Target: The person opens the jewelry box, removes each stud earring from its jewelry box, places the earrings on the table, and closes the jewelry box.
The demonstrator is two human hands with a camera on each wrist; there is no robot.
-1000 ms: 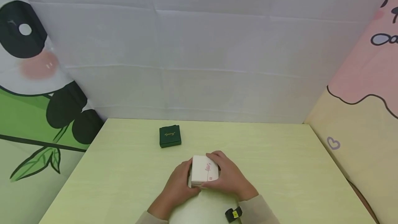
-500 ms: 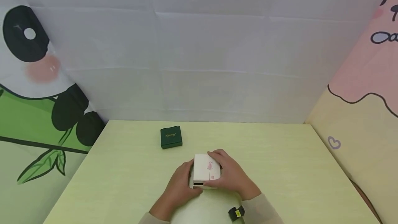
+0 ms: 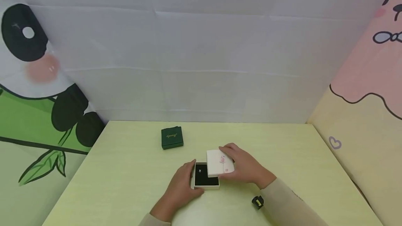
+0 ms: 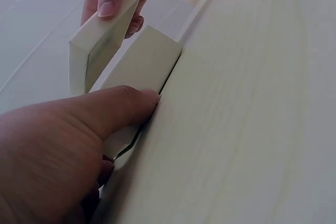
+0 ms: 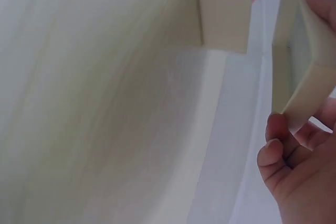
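A white box base [image 3: 206, 187] with a black lining sits on the table, partly covered from above by its lid. On the lining lies a small star-shaped silvery piece [image 3: 200, 171]. My left hand [image 3: 180, 186] grips the base at its left side, the thumb along the near wall, as the left wrist view also shows. Its white lid [image 3: 216, 163], printed with a pink flower, is held by my right hand [image 3: 248, 166] above the base and to the right. In the right wrist view the hollow underside of the lid [image 5: 296, 51] shows between thumb and fingers.
A dark green box [image 3: 172, 137] with gold lettering lies farther back on the pale yellow table [image 3: 125, 163]. A black camera [image 3: 258, 202] is on the right wrist. White cloth [image 3: 201, 62] hangs behind the table, with printed cartoon sheets at both sides.
My right hand has lifted the lid off the base and moved it up and to the right, uncovering the black lining. The left hand has stayed on the base.
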